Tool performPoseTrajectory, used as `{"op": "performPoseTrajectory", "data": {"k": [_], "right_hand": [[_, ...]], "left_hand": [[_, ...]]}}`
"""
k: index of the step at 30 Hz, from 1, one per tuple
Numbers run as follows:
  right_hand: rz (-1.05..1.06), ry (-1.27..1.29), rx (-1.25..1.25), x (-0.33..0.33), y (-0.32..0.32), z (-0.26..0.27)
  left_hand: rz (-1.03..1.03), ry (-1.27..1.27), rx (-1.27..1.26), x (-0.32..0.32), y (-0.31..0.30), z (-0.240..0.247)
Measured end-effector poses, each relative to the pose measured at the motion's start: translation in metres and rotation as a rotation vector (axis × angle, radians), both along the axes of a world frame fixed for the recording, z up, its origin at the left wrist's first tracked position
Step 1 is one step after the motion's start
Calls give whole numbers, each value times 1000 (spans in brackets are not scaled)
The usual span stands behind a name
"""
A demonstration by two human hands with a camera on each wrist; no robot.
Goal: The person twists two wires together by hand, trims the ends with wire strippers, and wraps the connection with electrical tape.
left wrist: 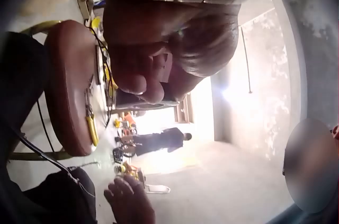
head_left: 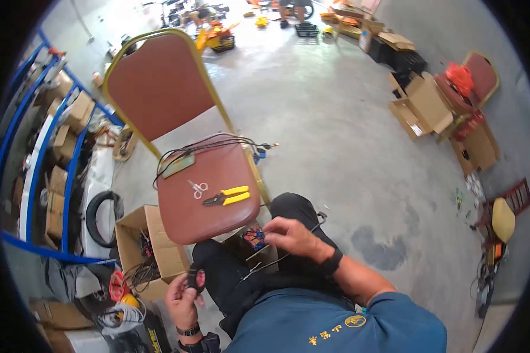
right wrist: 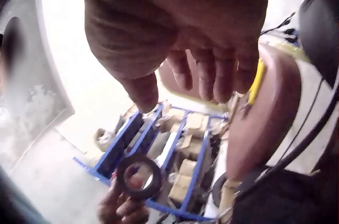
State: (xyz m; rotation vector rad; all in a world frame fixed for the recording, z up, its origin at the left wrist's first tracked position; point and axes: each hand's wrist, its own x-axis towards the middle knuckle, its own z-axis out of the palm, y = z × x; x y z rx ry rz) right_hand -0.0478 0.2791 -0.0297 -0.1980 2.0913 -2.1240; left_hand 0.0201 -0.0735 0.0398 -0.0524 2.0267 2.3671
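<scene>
My left hand (head_left: 182, 300) grips a roll of black tape (head_left: 193, 280) with a reddish core, beside my left thigh. In the right wrist view the tape roll (right wrist: 123, 177) is seen face-on as a ring. Over my right thigh hovers my right hand (head_left: 294, 236), fingers loosely bent and nothing between them. A thin cable (head_left: 282, 257) runs across my lap, its end split into bare-looking strands. In front, the red chair seat (head_left: 218, 220) carries yellow-handled wire strippers (head_left: 232, 196), small scissors (head_left: 198, 189) and black cables (head_left: 218, 142).
An open cardboard box (head_left: 168, 253) with wires stands left of the chair. Under the seat is a box of colourful small pieces (head_left: 254, 237). Blue shelving (head_left: 70, 147) lines the left; boxes and another chair (head_left: 483, 73) stand far right. Another person (left wrist: 161, 140) is in the background.
</scene>
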Motion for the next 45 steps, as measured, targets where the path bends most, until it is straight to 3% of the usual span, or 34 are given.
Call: {"op": "performPoseTrajectory", "data": {"k": [3,6,9,14,17,21,23,27,30,34,45], "right_hand": [[299,103,16,16,-29,61],[403,377,-9,25,-59,67],[356,159,-35,31,-58,75],[375,30,-35,38,-45,61],[352,-20,-87,41,-39,52],[329,22,133,37,-29,56],[327,-81,14,40,-27,48],[249,78,89,44,-28,47],[294,118,161,46,-30,49],[391,167,188,44,-36,59],[493,248,223,45,-36,55]], "left_hand": [[-156,9,26,-4,30,11],[-314,-28,30,-11,65,18],[-386,-12,15,-9,85,9],[-506,-101,118,-10,84,7],[-456,-126,50,-5,81,1],[-306,-130,-145,-6,67,-4],[-228,-139,-177,-1,59,-2],[-153,-113,-157,9,47,-16],[-160,-61,-243,12,50,-13],[-219,190,-441,0,72,3],[-334,304,-529,0,78,-5]]}}
